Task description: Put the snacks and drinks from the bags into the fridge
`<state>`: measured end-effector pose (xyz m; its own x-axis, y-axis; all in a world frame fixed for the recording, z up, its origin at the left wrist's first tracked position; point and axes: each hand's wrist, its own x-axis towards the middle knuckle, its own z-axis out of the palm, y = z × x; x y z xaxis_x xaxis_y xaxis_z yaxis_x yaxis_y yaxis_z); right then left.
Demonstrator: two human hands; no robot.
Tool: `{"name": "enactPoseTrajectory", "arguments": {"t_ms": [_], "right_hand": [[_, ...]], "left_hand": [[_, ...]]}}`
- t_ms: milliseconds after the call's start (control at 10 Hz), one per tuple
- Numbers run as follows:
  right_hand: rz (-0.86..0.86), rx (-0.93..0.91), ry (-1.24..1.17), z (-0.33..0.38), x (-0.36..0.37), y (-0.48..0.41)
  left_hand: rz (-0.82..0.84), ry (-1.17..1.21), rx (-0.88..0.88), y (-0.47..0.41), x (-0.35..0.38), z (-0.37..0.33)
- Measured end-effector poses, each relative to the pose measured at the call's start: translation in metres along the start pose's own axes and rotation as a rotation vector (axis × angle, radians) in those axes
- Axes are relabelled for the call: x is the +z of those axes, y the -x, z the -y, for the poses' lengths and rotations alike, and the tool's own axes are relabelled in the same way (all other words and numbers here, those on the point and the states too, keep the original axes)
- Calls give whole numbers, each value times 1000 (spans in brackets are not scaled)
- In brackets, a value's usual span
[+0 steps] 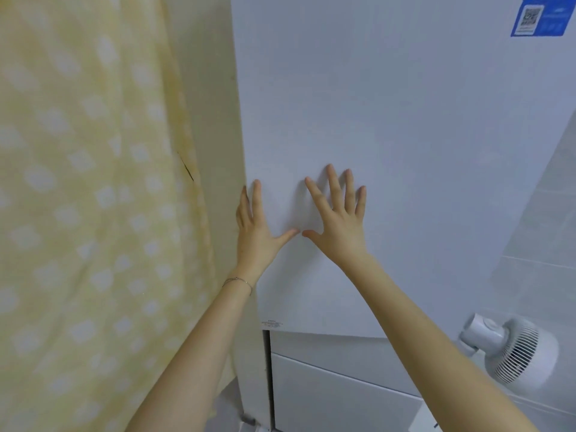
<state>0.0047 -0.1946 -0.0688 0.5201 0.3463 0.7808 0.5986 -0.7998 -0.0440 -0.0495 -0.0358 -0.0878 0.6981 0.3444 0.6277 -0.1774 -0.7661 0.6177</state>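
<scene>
Hands [258, 232] [339, 226] flat on fridge door [405, 120], blue QR sticker [540, 17]

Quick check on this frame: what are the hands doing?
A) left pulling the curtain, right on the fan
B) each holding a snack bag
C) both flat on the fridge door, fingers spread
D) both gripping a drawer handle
C: the left hand and right hand both lie with straight, spread fingers against the white fridge door, holding nothing.
</scene>
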Motion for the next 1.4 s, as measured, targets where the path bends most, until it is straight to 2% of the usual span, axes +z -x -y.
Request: {"name": "enactPoseTrajectory", "arguments": {"t_ms": [300,500,900,1100,1200,1400], "right_hand": [[-122,17,98,-7,36,-20],[-83,46,184,-15,49,-29],[-61,72,280,-27,65,-37],[13,113,304,-20,61,-38],[116,133,311,-13,47,-37],[298,316,252,-8,11,2]], "left_hand": [[30,-4,43,-33,29,25],[90,-271,114,-49,44,42],[33,-474,235,-73,63,66],[42,-477,254,-74,60,67],[55,-505,252,-71,55,59],[149,-385,321,-49,42,47]]}}
